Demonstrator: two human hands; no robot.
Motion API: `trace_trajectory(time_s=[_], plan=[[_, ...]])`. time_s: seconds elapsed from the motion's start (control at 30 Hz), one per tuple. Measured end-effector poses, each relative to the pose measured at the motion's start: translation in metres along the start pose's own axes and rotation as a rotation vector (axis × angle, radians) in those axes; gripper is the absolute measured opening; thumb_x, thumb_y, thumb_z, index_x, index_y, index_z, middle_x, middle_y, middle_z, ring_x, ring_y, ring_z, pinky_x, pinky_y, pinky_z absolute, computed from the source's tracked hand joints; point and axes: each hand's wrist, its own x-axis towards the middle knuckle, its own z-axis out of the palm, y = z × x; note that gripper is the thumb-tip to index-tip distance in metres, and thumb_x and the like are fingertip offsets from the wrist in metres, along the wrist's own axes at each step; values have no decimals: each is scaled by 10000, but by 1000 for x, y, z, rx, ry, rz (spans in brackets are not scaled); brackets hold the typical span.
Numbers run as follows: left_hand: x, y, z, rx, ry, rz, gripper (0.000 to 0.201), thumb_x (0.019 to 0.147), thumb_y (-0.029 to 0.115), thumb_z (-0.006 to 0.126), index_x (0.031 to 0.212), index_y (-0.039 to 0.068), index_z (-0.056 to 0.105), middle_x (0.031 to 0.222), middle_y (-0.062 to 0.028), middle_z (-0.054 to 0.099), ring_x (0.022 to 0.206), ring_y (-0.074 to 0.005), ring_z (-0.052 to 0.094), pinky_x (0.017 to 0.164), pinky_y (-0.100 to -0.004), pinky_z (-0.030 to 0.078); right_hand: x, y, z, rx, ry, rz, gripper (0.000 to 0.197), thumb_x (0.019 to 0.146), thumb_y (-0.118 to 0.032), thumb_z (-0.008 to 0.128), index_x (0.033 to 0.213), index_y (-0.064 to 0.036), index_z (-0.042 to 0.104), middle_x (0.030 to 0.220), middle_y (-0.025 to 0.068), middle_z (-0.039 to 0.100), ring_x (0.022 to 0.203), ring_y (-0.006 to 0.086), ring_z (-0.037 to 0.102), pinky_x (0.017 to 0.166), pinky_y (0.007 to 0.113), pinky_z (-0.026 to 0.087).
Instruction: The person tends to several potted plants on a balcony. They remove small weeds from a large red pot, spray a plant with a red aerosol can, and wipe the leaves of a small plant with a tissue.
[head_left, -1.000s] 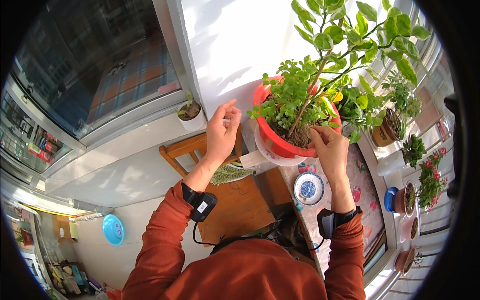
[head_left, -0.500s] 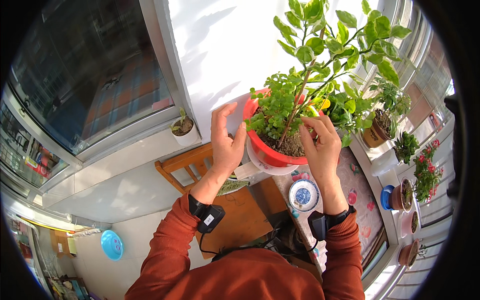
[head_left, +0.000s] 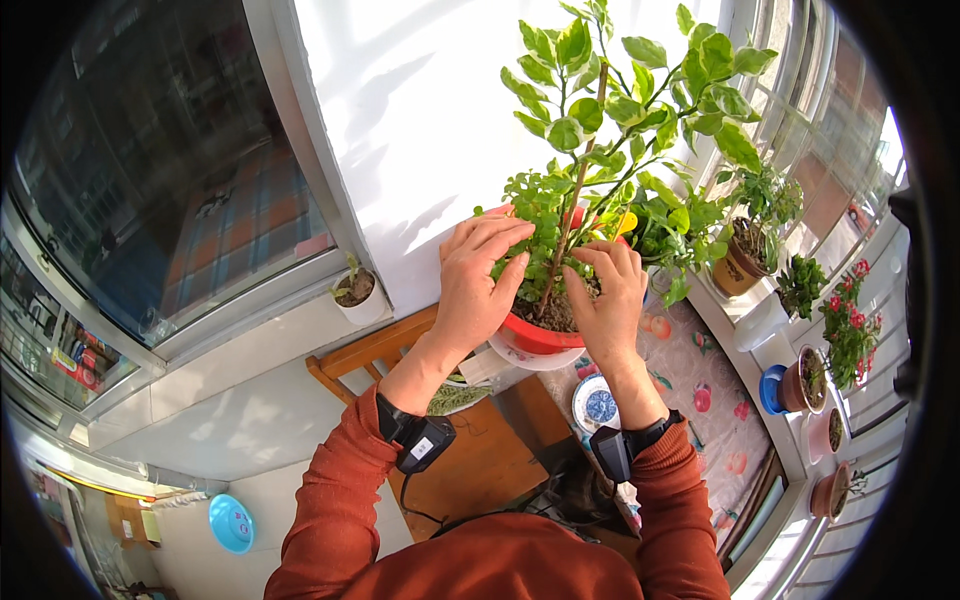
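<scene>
In the centre of the frame stands a red pot bearing a tall plant with variegated leaves. The left hand curves around low foliage at the pot's left, thumb and fingers apart; the right hand sits at its right, thumb and fingers likewise apart. Whether either touches leaves, I cannot tell. A blue-and-white plate lies below, right of centre.

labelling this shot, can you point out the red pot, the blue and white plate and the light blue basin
Red pot (head_left: 541, 338): head view, on its near outer wall.
Blue and white plate (head_left: 600, 405): head view, on its patterned middle.
Light blue basin (head_left: 230, 525): head view, on its inside.
</scene>
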Motion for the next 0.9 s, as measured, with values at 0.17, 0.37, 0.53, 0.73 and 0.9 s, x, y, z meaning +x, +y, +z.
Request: trace_trajectory(time_s=[0.17,0.37,0.53,0.73,0.9], plan=[[20,-2,6,-11,-29,-2,282,840,33,607,1116,41,664,1123,-113,646,1064,-269,554,945,-359,429,6,12,12,-69,11,-8,217,736,-190,745,922,-94,687,1001,46,599,1005,258,518,883,387,360],[31,-9,9,-154,-112,-51,279,857,25,574,1120,47,667,1125,-110,651,1076,-261,551,957,-367,425,6,14,20,-29,-7,-34,149,728,-159,746,847,-99,679,992,36,610,1012,252,525,909,388,361],[33,-11,7,-228,-200,-90,264,888,50,546,1119,63,671,1098,-89,661,1069,-234,537,959,-342,406,7,15,23,12,-49,-25,152,717,-137,749,847,-112,675,992,23,615,1020,252,521,915,395,336],[25,-19,-6,-342,-196,-186,208,927,76,538,1082,42,673,1074,-63,669,965,-144,588,895,-303,448,6,18,20,-7,-64,-34,154,712,-134,748,848,-106,682,992,20,619,1011,248,525,913,394,337],[2,-35,-18,-422,46,-309,184,944,90,538,1069,15,650,1002,-49,691,959,-123,621,878,-288,458,5,20,21,-6,-69,-46,125,714,-147,754,816,-101,699,989,17,621,1016,246,523,913,395,336]])
